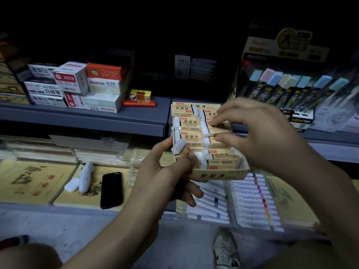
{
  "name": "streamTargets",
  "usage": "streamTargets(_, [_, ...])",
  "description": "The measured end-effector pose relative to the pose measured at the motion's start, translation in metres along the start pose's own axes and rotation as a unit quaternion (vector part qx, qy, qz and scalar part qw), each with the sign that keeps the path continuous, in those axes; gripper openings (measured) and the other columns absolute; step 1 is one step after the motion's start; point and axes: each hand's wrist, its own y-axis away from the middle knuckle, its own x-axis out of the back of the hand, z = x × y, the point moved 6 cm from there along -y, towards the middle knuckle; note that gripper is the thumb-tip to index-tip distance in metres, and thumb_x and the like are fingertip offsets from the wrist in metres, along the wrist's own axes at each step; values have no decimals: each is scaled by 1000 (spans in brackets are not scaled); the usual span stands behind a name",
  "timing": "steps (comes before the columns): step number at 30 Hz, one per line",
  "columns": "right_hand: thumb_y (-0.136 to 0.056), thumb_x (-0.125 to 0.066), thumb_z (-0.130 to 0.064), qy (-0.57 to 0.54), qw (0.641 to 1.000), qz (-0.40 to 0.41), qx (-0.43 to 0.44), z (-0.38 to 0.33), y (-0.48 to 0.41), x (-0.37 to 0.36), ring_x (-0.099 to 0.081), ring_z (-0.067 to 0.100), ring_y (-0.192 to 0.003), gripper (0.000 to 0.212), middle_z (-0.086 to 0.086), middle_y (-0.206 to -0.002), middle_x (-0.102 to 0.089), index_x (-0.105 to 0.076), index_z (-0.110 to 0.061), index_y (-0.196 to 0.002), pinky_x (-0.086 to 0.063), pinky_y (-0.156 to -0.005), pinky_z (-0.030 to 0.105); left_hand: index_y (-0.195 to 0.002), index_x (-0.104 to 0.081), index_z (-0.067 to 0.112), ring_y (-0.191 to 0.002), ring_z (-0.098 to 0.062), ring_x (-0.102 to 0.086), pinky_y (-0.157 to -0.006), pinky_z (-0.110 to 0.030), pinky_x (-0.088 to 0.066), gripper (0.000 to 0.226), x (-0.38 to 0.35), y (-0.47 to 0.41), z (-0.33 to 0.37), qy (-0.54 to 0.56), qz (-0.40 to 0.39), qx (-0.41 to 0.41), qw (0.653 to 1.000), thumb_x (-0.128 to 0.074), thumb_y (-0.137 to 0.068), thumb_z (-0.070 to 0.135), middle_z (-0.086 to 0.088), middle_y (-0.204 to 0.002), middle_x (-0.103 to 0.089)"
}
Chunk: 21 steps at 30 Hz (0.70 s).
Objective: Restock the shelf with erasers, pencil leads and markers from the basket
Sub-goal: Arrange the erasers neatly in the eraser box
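A tan cardboard eraser box [217, 176] filled with several tan-sleeved white erasers is held out in front of the grey shelf [83, 115]. My left hand [165, 175] grips the box's near left corner from below and pinches a loose eraser [181, 149] against it with the thumb. My right hand [260, 133] reaches over the box and pinches another eraser [214, 130] at its right end, tilted above the rows. Pencil lead boxes [104, 86] are stacked on the shelf at the left. Marker trays [252, 199] lie on the lower shelf under the box.
A display of pastel-capped lead tubes [287, 86] stands on the shelf at the right. A black phone [111, 190] and white packets [81, 179] lie on yellow paper pads [35, 181] on the lower shelf. My shoe [225, 249] shows on the floor.
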Motion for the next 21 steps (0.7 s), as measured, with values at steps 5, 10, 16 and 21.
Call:
streamTargets(5, [-82,-81,-38,21,1000,-5,10,1,1,4,-62,7,-98,21,-22,-98,-71,-79,-36,-102,-55,-86,39,-133,-61,24,-57,-31,-62,-50,-31,-52,40,0,0,0,-3,-3,-2,1000,-67,-96,12,-21,-93,-77])
streamTargets(10, [-76,-71,-51,-19,999,-35,2,0,3,8,-62,-2,-94,26,-26,-94,-71,-82,-37,-95,-53,-83,26,-137,-58,24,-57,-30,-63,-50,-32,-52,44,1,0,-1,-1,-3,0,1000,-67,-96,12,-22,-92,-77])
streamTargets(16, [-77,-71,-53,4,999,-39,2,-4,0,5,-62,5,-94,32,-19,-99,-66,-81,-32,-98,-55,-88,40,-131,-63,24,-53,-31,-61,-47,-30,-51,39,0,0,0,2,7,-7,1000,-66,-95,9,-23,-89,-77])
streamTargets(21, [-69,-81,-58,-18,998,-55,-5,-15,-9,-5,-55,5,-91,37,-18,-99,-57,-65,-37,-94,-52,-81,40,-131,-62,24,-56,-31,-62,-48,-31,-51,38,0,1,0,-5,2,-10,1000,-67,-95,11,-23,-87,-76])
